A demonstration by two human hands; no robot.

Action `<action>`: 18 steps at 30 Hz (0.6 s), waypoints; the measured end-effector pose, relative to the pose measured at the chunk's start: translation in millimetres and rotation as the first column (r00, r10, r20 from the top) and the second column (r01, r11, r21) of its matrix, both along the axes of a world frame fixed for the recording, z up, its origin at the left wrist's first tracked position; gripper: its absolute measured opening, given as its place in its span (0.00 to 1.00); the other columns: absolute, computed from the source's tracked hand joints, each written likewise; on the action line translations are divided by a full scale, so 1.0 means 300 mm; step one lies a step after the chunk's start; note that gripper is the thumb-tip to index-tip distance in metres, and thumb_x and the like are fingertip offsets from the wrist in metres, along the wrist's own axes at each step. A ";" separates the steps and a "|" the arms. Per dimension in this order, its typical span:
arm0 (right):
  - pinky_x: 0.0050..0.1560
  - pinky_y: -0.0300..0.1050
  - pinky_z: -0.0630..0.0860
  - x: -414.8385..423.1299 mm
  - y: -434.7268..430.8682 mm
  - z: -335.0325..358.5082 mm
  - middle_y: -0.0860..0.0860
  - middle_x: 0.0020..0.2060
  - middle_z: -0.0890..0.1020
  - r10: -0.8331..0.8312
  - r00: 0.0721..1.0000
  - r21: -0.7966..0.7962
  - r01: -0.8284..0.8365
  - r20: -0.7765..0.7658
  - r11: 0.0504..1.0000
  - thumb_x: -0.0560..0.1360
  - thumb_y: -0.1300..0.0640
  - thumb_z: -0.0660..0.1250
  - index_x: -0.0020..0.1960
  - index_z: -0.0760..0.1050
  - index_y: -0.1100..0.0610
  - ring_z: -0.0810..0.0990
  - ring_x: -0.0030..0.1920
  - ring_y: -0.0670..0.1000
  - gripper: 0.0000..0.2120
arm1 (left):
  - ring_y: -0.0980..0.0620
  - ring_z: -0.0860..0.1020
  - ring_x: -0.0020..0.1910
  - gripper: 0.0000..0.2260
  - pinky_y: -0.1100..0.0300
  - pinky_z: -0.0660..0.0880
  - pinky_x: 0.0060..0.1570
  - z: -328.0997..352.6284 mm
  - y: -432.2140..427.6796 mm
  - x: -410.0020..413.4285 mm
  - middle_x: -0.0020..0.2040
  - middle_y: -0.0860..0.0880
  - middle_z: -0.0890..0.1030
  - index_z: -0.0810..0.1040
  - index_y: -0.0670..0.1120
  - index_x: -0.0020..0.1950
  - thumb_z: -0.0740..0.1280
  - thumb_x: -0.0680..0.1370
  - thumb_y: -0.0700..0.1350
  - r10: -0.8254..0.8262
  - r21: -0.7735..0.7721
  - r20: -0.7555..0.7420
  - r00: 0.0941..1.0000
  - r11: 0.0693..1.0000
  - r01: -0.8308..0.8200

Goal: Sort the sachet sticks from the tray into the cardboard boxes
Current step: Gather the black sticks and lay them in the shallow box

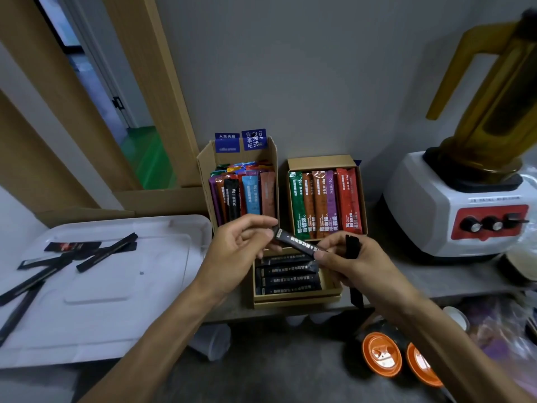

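A black sachet stick [296,242] is held between both hands above the near cardboard box [293,299], which has several black sticks lying flat in it. My left hand [241,248] pinches its left end and my right hand [345,254] grips its right end. The right hand also holds another black stick [353,245] upright. Several black sticks [87,253] lie scattered on the white tray [122,321] at the left. Behind stand a tall cardboard box [205,170] and a flat box [319,161], both with coloured sticks.
A white blender [456,210] with an amber jug stands at the right against the grey wall. Two orange-lidded cups [380,354] and a clear plastic cup [210,341] sit below the counter edge. A wooden door frame is at the left.
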State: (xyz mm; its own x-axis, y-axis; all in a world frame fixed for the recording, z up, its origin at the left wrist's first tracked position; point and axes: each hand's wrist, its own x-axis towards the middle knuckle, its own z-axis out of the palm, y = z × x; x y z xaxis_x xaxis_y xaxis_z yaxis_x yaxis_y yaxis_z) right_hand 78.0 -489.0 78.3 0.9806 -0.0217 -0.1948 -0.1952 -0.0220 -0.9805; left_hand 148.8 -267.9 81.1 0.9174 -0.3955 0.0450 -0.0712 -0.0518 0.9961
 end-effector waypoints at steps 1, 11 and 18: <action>0.36 0.37 0.78 -0.001 0.004 0.007 0.58 0.43 0.84 0.028 1.000 -0.035 -0.027 0.015 0.999 0.73 0.57 0.72 0.48 0.79 0.61 0.83 0.42 0.52 0.08 | 0.48 0.85 0.46 0.09 0.64 0.78 0.42 0.003 -0.005 -0.001 0.49 0.46 0.85 0.80 0.44 0.58 0.67 0.79 0.38 0.015 0.013 0.026 1.000 1.000 -0.016; 0.49 0.54 0.84 0.032 0.081 0.047 0.54 0.44 0.86 -0.038 0.997 -0.174 0.051 0.073 0.984 0.75 0.55 0.72 0.47 0.80 0.61 0.86 0.46 0.50 0.09 | 0.53 0.84 0.46 0.06 0.63 0.80 0.45 0.001 -0.042 -0.034 0.47 0.49 0.84 0.77 0.48 0.55 0.68 0.79 0.43 0.129 0.052 0.117 0.985 0.989 -0.136; 0.50 0.50 0.83 0.058 0.053 0.029 0.49 0.46 0.85 0.271 0.961 -0.485 -0.266 -0.060 0.833 0.74 0.51 0.73 0.45 0.81 0.51 0.84 0.48 0.45 0.05 | 0.60 0.79 0.52 0.03 0.65 0.78 0.49 -0.017 -0.012 -0.022 0.48 0.58 0.82 0.82 0.52 0.51 0.69 0.78 0.46 0.003 0.252 0.227 0.974 0.966 -0.062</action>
State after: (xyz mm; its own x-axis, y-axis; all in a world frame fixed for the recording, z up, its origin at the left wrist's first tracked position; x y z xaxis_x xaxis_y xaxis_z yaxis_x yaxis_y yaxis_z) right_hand 95.4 -473.2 86.9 0.9636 0.1540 -0.2187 -0.1022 -0.5436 -0.8331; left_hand 142.4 -271.4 76.1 0.9081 -0.3906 0.1509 -0.2837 -0.3088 0.9078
